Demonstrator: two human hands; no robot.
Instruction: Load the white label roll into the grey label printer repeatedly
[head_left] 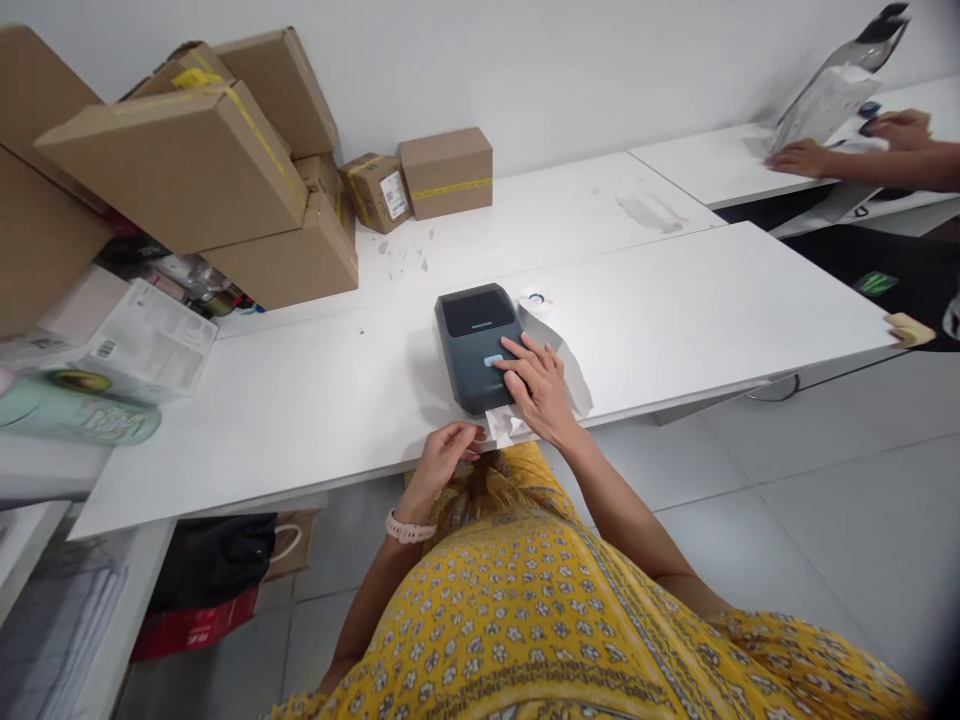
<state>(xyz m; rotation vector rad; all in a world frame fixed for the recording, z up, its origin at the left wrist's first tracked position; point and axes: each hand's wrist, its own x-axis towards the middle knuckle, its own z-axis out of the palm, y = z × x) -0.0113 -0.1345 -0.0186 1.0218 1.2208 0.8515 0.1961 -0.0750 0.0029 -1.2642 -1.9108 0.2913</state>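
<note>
Loosely spread, the right hand (538, 385) rests on a dark-grey, boxy plastic device (459, 345) on a white counter (330, 390), while the left hand (444, 458), curled, its grip unclear, sits beside a thin white paper strip (504, 427) that a hasty tug could tear.

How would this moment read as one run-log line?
right hand: on dark device, finger at button | left hand: near paper, contact unclear | boxes: back left

Yellow garment (517, 610), small whitish flowers, darker patterned bands lengthwise and across. Left wrist: pale pink strap (410, 529). Forearms (626, 505) bare.
</note>
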